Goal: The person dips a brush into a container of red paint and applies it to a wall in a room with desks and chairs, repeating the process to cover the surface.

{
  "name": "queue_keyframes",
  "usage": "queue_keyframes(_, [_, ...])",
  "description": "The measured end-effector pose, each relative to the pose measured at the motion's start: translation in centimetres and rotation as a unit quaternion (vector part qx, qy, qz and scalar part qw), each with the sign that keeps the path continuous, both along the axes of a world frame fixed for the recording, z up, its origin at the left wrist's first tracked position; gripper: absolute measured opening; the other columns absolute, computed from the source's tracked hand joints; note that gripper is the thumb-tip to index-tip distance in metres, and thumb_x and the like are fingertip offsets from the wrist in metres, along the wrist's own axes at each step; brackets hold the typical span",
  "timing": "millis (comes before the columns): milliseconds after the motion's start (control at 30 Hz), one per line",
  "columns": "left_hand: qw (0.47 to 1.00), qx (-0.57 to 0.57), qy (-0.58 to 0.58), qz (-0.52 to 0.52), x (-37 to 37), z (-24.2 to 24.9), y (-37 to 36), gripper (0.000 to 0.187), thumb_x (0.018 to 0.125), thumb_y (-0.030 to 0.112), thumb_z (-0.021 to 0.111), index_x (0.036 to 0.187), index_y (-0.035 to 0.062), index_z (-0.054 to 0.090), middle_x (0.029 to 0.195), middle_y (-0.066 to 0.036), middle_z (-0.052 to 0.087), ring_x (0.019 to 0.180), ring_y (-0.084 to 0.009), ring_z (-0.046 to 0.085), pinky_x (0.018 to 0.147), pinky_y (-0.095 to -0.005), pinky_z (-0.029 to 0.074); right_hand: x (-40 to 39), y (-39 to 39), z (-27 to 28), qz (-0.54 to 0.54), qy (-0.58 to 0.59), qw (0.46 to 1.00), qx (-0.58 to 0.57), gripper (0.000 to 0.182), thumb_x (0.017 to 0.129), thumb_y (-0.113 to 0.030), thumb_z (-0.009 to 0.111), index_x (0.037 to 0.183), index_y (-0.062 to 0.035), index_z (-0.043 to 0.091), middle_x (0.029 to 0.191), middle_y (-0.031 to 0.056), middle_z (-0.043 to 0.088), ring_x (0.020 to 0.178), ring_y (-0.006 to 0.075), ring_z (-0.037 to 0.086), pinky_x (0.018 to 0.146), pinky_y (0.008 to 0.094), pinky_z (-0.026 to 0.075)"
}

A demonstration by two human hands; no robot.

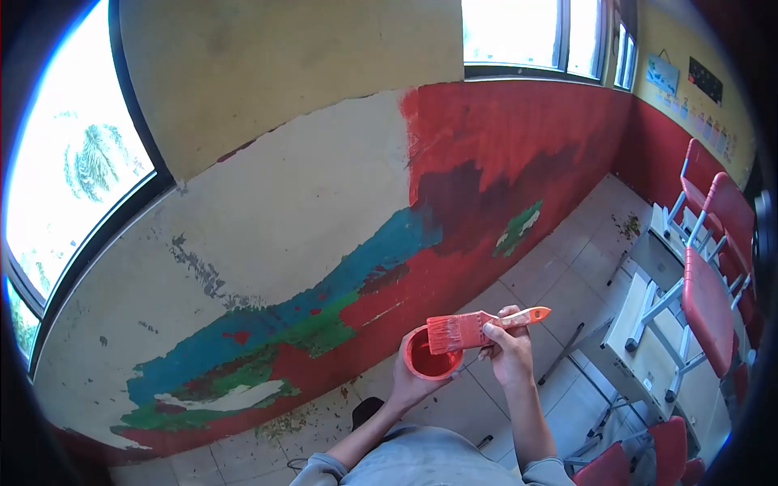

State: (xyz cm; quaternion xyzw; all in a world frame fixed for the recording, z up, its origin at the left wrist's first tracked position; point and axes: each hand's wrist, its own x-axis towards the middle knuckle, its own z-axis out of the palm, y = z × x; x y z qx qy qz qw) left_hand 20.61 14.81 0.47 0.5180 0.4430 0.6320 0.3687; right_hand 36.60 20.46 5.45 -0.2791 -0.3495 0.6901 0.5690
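Observation:
My left hand [412, 385] is wrapped round a small round cup of red paint [433, 374], its open top facing up. In my right hand [510, 350] is a wide paintbrush [466, 330], gripped near the base of its handle. The brush lies roughly level, its red-coated bristles pointing left over the upper edge of the cup; whether they touch the rim I cannot tell. Beyond both hands stands the wall [324, 178], partly red, with bare whitish, teal and green patches low down.
Desks [616, 344] with red chairs [707, 312] stacked on them stand at the right. Windows [512, 32] open the wall above and at the far left. Flaked debris [304, 419] lies on the tiled floor [559, 292] along the wall's foot.

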Motion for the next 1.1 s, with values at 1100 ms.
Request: queue_keyframes(1100, [0.996, 0.002, -0.073, -0.045, -19.3, 8.4, 16.6, 0.073, 0.052, 0.002, 0.078, 0.116, 0.0032, 0.043, 0.109, -0.009, 0.055, 0.100, -0.0184, 0.054, 0.086, -0.0335, 0.046, -18.0, 13.5, 0.1, 0.099, 0.379, 0.920, 0.005, 0.022, 0.085, 0.000, 0.047, 0.106, -0.0075, 0.044, 0.101, 0.0179, 0.057, 0.078, 0.0276, 0.064, 0.056, 0.0367, 0.058])
